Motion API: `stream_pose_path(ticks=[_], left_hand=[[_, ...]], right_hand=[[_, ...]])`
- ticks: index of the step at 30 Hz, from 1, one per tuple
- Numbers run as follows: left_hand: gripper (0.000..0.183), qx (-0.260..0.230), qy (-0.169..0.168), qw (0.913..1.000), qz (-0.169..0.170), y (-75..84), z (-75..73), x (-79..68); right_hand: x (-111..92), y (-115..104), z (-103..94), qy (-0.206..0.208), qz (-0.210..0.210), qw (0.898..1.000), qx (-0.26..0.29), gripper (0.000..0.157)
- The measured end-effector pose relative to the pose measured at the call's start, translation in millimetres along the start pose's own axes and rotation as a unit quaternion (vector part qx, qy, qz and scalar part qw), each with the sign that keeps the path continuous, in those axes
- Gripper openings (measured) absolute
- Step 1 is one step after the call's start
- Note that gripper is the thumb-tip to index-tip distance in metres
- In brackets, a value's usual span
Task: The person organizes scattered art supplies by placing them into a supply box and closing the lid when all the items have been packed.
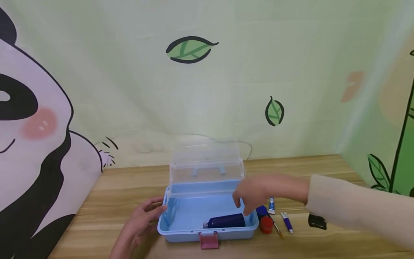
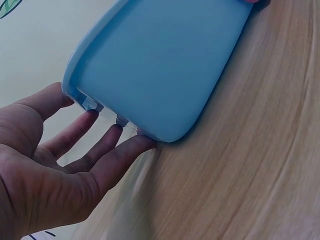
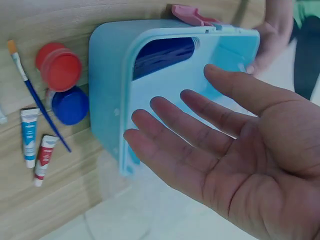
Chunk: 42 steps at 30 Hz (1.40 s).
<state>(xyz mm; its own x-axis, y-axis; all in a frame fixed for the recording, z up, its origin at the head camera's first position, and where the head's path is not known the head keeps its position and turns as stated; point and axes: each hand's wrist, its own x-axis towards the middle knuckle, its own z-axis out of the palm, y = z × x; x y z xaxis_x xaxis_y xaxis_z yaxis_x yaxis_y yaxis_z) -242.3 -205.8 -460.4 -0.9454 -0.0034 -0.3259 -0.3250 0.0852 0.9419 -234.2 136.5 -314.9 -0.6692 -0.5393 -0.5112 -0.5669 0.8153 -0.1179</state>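
Observation:
A light blue plastic box (image 1: 194, 235) stands on the table with its clear lid (image 1: 207, 171) raised at the back. Inside, along the front wall, lies a dark blue bottle (image 1: 226, 221), its neck toward the left. My left hand (image 1: 142, 217) touches the box's left end; in the left wrist view its spread fingertips (image 2: 92, 116) rest against that wall. Above the right part of the box hovers my right hand (image 1: 253, 192). From the right wrist its fingers (image 3: 195, 140) look loosely extended, with nothing held, and the bottle shows beyond them.
To the right of the box are a red paint jar (image 1: 266, 225), a blue jar (image 1: 261, 211), a paintbrush (image 1: 277, 228) and several paint tubes, one of them purple (image 1: 287, 223). A black object (image 1: 317, 221) lies farther right. Behind the table (image 1: 129, 183) hangs a printed cloth (image 1: 145, 90).

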Motion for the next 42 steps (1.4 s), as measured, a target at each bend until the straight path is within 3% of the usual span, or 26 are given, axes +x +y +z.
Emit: stream_pose_path(ticks=[9, 21, 26, 33, 37, 42], left_hand=[[0.057, 0.002, -0.007, 1.0, 0.0, -3.0, -0.2, -0.2], [0.055, -0.007, -0.012, 0.9999, 0.002, -5.2, -0.3, 4.1], [0.054, -0.011, -0.016, 0.9998, 0.001, -3.5, -0.2, 5.7], [0.055, -0.015, -0.016, 0.9998, 0.002, -1.7, -0.7, 4.6], [0.054, -0.02, -0.02, 0.9995, 0.012, -4.2, -0.9, 3.8], [0.054, -0.02, -0.016, 0.9996, 0.014, -3.8, -0.9, 2.7]], right_hand=[[-27.3, 46.1, 21.9, 0.077, -0.031, 0.988, 0.128, 0.012], [-29.9, 83.8, 78.4, 0.156, -0.079, 0.971, 0.164, 0.014], [-27.0, 89.5, 94.0, 0.164, -0.081, 0.965, 0.189, 0.014], [-20.2, 85.6, 115.8, 0.219, -0.098, 0.96, 0.143, 0.022], [-16.1, 79.6, 126.0, 0.254, -0.107, 0.953, 0.13, 0.023], [-13.0, 71.3, 133.1, 0.272, -0.074, 0.948, 0.144, 0.026]])
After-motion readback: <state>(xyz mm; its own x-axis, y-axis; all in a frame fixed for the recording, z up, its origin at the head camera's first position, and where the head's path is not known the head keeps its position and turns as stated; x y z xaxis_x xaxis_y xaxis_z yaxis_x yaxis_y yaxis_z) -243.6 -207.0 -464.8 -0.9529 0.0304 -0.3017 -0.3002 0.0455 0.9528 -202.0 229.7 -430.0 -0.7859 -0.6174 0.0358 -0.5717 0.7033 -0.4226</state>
